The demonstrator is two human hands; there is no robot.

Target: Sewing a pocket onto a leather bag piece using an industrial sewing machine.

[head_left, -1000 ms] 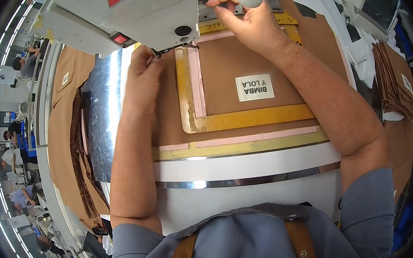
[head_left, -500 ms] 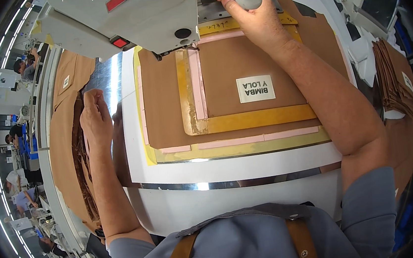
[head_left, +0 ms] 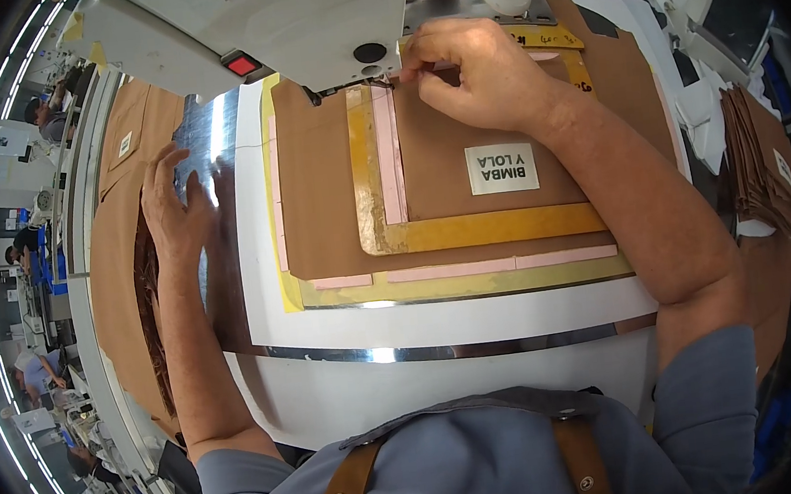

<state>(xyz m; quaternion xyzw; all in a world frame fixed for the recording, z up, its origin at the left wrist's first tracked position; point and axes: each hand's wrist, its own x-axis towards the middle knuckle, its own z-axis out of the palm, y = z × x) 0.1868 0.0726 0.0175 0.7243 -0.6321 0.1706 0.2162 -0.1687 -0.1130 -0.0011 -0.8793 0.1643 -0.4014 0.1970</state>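
My right hand (head_left: 484, 76) is beside the needle area of a large grey sewing machine (head_left: 317, 26), above the work. Its fingertips are pinched; whatever is between them is too small to make out. Below lies a brown fabric panel (head_left: 446, 175) with a white label (head_left: 502, 168), held in a template with a yellow frame (head_left: 498, 227) and pink strips (head_left: 390, 171). My left hand (head_left: 173, 206) hovers with fingers apart at the edge of a stack of brown pieces (head_left: 121, 311) on the left, holding nothing that I can see.
A shiny metal plate (head_left: 219, 197) lies between the left stack and the template. More brown labelled pieces (head_left: 757, 160) hang in a pile at the right, near crumpled white material (head_left: 699, 113). Other people sit at work far left.
My right hand has come nearer and left, from up beside the white machine part to the needle area. The left hand has spread its fingers. The view has shifted slightly.
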